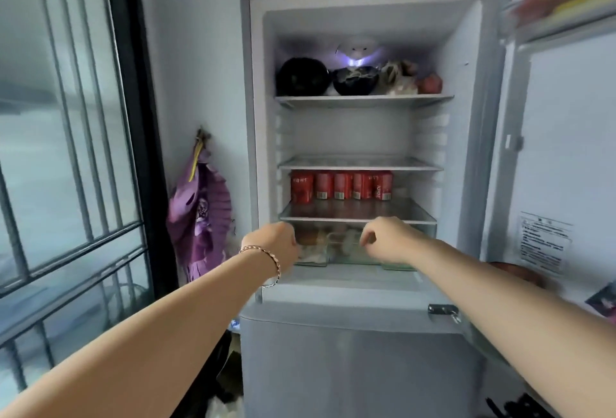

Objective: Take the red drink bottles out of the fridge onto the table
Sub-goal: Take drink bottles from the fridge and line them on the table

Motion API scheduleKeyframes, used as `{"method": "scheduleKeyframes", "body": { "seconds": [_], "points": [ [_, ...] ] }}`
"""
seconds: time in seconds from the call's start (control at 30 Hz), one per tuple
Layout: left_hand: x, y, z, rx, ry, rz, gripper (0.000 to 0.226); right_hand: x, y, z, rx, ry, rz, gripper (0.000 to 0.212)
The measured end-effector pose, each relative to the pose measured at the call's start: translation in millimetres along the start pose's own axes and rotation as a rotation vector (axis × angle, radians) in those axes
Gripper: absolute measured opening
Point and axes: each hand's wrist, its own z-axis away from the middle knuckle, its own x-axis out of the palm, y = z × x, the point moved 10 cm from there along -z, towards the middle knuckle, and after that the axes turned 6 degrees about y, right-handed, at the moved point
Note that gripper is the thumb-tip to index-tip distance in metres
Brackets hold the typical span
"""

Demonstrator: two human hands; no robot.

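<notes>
The fridge (256,117) stands open in front of me. Several red drink cans or bottles (341,186) stand in a row at the back of its third glass shelf (358,217). My left hand (278,244), with a bracelet at the wrist, and my right hand (386,239) are both stretched out just below that shelf's front edge, in front of the clear crisper drawer (333,247). Their fingers are loosely curled and hold nothing. Neither hand touches the red drinks.
The fridge door (566,151) hangs open on the right, with packets in its top rack. Dark bowls (355,81) and food sit on the top shelf; the second shelf holds nothing. A purple garment (200,217) hangs on the wall to the left, next to a barred window (66,117).
</notes>
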Motion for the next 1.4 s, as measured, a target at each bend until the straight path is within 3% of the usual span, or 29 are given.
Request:
{"method": "scheduleKeyframes", "body": {
  "seconds": [0.17,0.37,0.47,0.53,0.63,0.77,0.9,1.03,1.23,1.4],
  "points": [
    [52.7,3.0,-89.7,0.042,-0.015,0.035,0.023,35.7,29.1,-116.9,0.023,0.042,-0.128,0.026],
    [84.2,0.7,-204.6,0.004,0.023,0.080,0.019,79.7,37.5,-276.9,0.039,0.015,-0.309,0.053],
    [100.5,-15.1,-246.3,-0.071,0.006,0.075,0.021,103.7,24.1,-336.9,0.036,0.002,-0.512,0.063],
    [112.5,-25.6,-265.0,-0.122,-0.024,0.056,0.021,122.9,23.8,-376.0,0.074,0.012,-0.620,0.078],
    [122.1,-29.5,-278.0,-0.105,-0.028,0.010,0.023,145.0,25.6,-409.6,0.144,0.027,-0.729,0.083],
    [126.3,-30.9,-281.6,-0.087,-0.018,0.014,0.018,157.4,33.8,-422.4,0.244,0.105,-0.758,0.082],
    [113.0,-34.5,-284.7,-0.124,0.083,0.166,0.013,154.8,28.3,-412.8,0.229,0.113,-0.662,0.092],
    [95.1,-24.4,-284.1,-0.066,0.208,0.293,0.037,142.7,31.5,-369.7,0.173,0.119,-0.685,0.085],
    [65.5,18.8,-261.7,0.139,0.383,0.240,0.053,115.9,38.5,-290.6,0.086,0.188,-0.742,0.080],
    [63.6,42.5,-272.0,0.158,0.348,0.205,0.039,108.9,54.3,-260.8,0.073,0.212,-0.699,0.069]
  ]
}}
